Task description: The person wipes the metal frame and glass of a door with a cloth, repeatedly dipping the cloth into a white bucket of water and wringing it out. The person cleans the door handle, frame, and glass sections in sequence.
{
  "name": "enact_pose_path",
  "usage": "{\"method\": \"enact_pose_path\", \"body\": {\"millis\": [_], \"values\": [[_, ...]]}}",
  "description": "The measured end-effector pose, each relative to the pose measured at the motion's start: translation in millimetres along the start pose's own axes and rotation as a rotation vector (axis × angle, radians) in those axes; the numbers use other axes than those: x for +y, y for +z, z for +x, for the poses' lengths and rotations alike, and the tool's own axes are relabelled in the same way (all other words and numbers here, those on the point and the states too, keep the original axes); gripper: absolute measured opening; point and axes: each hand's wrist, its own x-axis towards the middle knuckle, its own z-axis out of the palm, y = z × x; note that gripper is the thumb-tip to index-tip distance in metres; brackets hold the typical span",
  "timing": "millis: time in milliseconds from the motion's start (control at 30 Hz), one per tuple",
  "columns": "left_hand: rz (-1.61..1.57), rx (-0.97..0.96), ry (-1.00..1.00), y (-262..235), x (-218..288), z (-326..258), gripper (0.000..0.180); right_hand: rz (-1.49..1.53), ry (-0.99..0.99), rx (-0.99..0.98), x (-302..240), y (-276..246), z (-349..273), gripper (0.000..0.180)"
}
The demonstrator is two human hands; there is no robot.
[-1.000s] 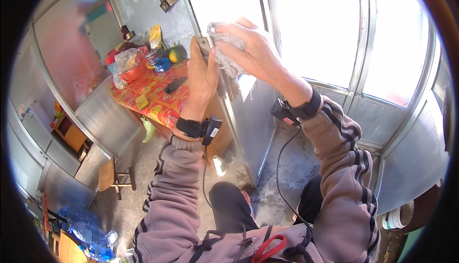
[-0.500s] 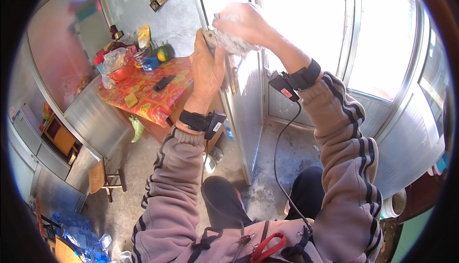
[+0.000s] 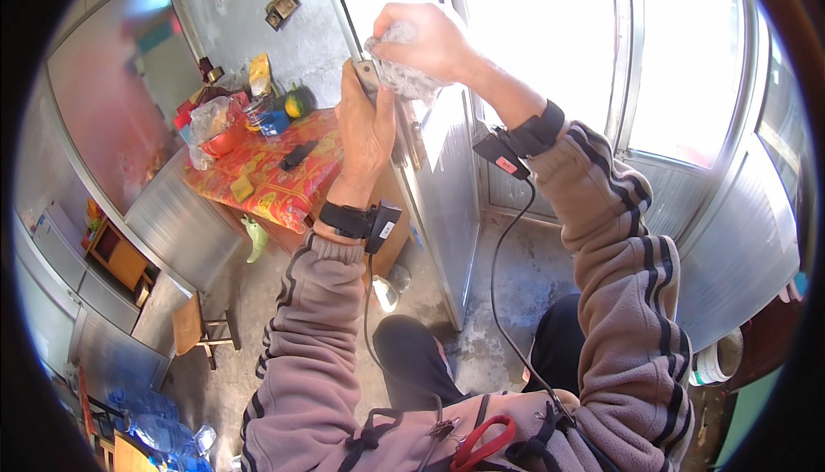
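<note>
The right hand [image 3: 427, 38] clutches a crumpled cloth [image 3: 404, 77] against the door edge [image 3: 430, 171]. Just below it, the left hand [image 3: 365, 124] grips that edge. Bright glass lies right; a cluttered tabletop [image 3: 258, 180] sits left.

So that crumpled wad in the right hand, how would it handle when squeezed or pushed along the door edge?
The crumpled wad looks soft and floppy: it bunches under the right hand. Probably light for its size, as that one hand holds it up alone. It likely drags rather than slides on the metal door, which the left hand steadies.
</note>
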Motion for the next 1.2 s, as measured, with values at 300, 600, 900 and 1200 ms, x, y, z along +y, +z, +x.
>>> {"method": "enact_pose_path", "body": {"millis": [300, 600, 900, 1200], "values": [[-0.108, -0.003, 0.025, 3, 0, 0, 0.058, -0.018, 0.175, 0.021, 21, -6, 4, 0.023], [-0.075, 0.046, 0.098, 5, -4, 1, 0.065, -0.138, 0.063, 0.032, 30, -2, 4, 0.021], [-0.096, 0.021, 0.104, 6, -4, -1, 0.065, -0.126, 0.039, 0.071, 40, 3, -1, 0.021], [-0.057, 0.055, 0.073, 7, -2, 0, 0.064, -0.039, 0.117, 0.017, 34, -3, 0, 0.020]]}}
